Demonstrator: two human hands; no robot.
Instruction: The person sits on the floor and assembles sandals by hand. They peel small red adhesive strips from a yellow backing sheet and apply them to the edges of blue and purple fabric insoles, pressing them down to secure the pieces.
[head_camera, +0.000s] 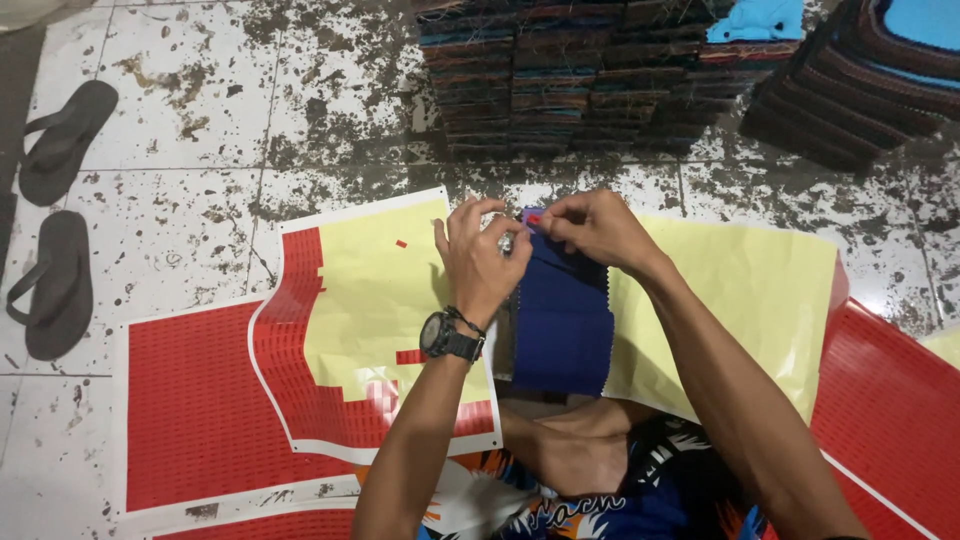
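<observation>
Two bare hands meet over a dark blue fabric swatch near the middle of the view, above a worn, white-tiled floor blotched with dark stains and flaking patches. Stacks of fabric swatches in dark, striped layers stand along the top edge, cut off by the frame, with a turquoise piece on one; another leaning stack at the top right corner is also only partly seen. Large glossy sticker sheets lie flat on the floor, red grids of small labels on pale yellow backing, much of the left sheet already peeled to bare yellow; the right yellow sheet is partly hidden behind the right forearm. A pair of dark rubber flip-flops lies at the left edge. The swatch, a thick rectangular pile with a matte woven look, rests against the person's lap, its lower end hidden by the knees and patterned shorts. The left hand, with a black wristwatch, curls its fingers closed around the swatch's top edge. The right hand pinches its thumb and forefinger together on a tiny red sticker at the swatch's top corner; how much of it is stuck down is too small to make out.
</observation>
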